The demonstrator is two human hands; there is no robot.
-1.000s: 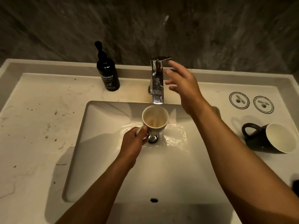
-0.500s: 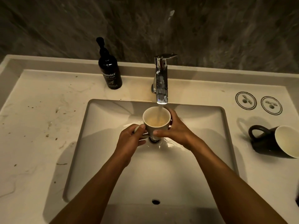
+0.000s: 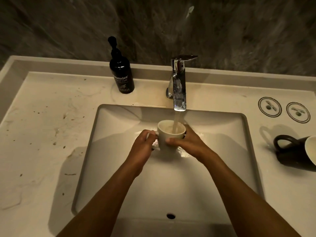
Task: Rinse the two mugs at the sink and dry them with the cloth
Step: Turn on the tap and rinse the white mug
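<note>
Over the sink [image 3: 109, 168] basin, the left hand [image 3: 142, 149] grips the handle of the white mug [image 3: 168, 137], and the right hand [image 3: 189, 144] wraps around its other side, thumb across the front. The mug stands upright under the tap [image 3: 178, 82], whose water [image 3: 176, 122] pours into it. On the counter [image 3: 42, 134] to the right, well apart, the black mug [image 3: 295, 151] lies on its side, its pale inside showing. Behind it are two round printed marks [image 3: 283, 109], unreadable. At the back stands a dark bottle [image 3: 121, 74] labelled "Dunster hand wash".
</note>
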